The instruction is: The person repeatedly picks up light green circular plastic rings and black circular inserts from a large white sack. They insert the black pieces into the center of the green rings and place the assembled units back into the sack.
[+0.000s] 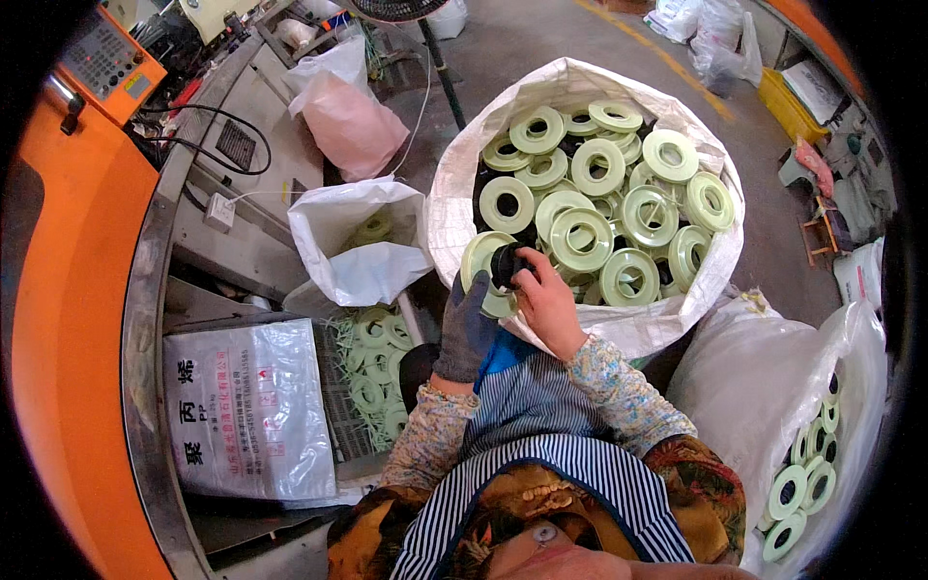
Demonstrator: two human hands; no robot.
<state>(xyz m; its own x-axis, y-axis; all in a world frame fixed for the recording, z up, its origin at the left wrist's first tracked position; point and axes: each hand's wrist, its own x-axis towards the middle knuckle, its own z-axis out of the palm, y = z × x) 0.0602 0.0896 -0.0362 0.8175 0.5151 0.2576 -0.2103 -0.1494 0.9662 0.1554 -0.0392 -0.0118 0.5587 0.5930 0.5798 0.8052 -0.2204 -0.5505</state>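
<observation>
My left hand, in a dark grey glove, grips a pale green flanged plastic ring at the near left rim of a large white woven sack. Bare and with bent fingers, my right hand pinches a black round piece against that ring's middle. How far the piece sits in the hole is hidden by my fingers. Inside the sack lie many similar green rings, heaped at different tilts, with black parts showing between them.
Left of the sack stands an open white bag. Below it, green rings lie among thin plastic scraps, beside a printed white sack. An orange machine borders the left. At right, a translucent bag holds more rings. A fan pole stands beyond.
</observation>
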